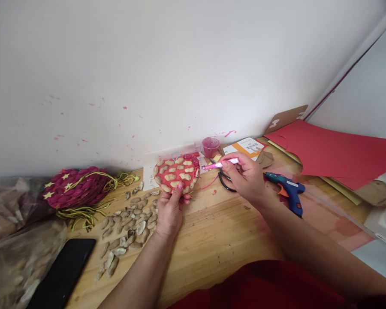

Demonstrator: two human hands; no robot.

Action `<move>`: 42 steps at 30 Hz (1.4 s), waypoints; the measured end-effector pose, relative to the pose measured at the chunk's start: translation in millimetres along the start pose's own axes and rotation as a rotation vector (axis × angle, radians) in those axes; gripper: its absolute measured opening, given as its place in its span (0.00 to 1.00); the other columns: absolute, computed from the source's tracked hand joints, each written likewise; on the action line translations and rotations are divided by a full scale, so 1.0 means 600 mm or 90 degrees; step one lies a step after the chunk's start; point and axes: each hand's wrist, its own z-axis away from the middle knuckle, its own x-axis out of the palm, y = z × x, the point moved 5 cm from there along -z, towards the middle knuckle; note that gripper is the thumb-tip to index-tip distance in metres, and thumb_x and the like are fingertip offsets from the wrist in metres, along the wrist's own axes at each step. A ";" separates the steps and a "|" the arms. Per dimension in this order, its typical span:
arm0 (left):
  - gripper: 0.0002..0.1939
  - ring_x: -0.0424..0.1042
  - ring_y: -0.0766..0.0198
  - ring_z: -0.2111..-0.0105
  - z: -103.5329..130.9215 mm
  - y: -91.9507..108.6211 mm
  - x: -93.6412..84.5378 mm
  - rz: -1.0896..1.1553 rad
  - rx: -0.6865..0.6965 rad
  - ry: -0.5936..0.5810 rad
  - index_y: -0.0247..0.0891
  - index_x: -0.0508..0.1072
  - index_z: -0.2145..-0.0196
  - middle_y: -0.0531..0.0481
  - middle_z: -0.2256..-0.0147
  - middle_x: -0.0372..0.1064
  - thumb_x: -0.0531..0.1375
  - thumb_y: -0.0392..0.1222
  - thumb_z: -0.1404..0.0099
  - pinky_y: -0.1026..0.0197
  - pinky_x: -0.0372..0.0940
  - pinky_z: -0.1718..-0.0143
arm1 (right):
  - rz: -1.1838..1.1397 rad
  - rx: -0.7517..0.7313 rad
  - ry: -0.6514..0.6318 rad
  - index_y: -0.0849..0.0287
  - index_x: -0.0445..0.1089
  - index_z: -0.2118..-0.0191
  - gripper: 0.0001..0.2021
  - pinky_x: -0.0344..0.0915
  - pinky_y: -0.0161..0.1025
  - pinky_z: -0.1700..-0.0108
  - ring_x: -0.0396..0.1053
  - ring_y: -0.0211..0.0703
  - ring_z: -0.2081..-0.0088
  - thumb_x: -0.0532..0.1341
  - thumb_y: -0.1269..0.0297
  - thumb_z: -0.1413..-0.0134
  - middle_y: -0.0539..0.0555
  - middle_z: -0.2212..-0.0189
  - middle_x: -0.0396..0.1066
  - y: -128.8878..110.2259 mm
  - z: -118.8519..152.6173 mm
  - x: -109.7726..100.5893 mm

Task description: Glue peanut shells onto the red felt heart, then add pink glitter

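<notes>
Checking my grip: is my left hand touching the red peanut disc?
Touching: the head view shows your left hand gripping the red peanut disc, thumb over its lower edge.

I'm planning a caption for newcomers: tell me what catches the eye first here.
First, at the centre, the red disc studded with peanut shells, held in the left hand, with a pink-stained tool in the right hand pointing towards it. Next, the large red sheet at right and the magenta stack at left. Pink spatters mark the wall behind.
</notes>
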 end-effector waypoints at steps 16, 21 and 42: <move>0.26 0.69 0.69 0.81 -0.002 0.002 0.007 -0.038 0.033 -0.006 0.33 0.74 0.70 0.53 0.76 0.72 0.78 0.52 0.58 0.68 0.63 0.81 | 0.467 -0.035 -0.007 0.57 0.76 0.63 0.10 0.60 0.40 0.62 0.71 0.46 0.66 0.60 0.59 0.37 0.55 0.68 0.77 -0.013 -0.159 0.003; 0.27 0.69 0.69 0.81 -0.003 0.001 0.009 -0.035 0.033 0.000 0.33 0.74 0.70 0.53 0.76 0.72 0.78 0.53 0.60 0.68 0.63 0.82 | 0.515 0.000 -0.052 0.58 0.76 0.60 0.11 0.59 0.39 0.62 0.71 0.45 0.65 0.58 0.59 0.35 0.55 0.66 0.78 0.006 -0.191 0.024; 0.26 0.69 0.69 0.82 -0.005 -0.002 0.008 -0.037 0.018 -0.006 0.33 0.74 0.71 0.52 0.77 0.73 0.78 0.53 0.59 0.68 0.62 0.82 | 0.605 0.027 -0.153 0.58 0.79 0.63 0.13 0.59 0.41 0.59 0.73 0.50 0.60 0.62 0.56 0.38 0.60 0.63 0.80 0.038 -0.193 0.039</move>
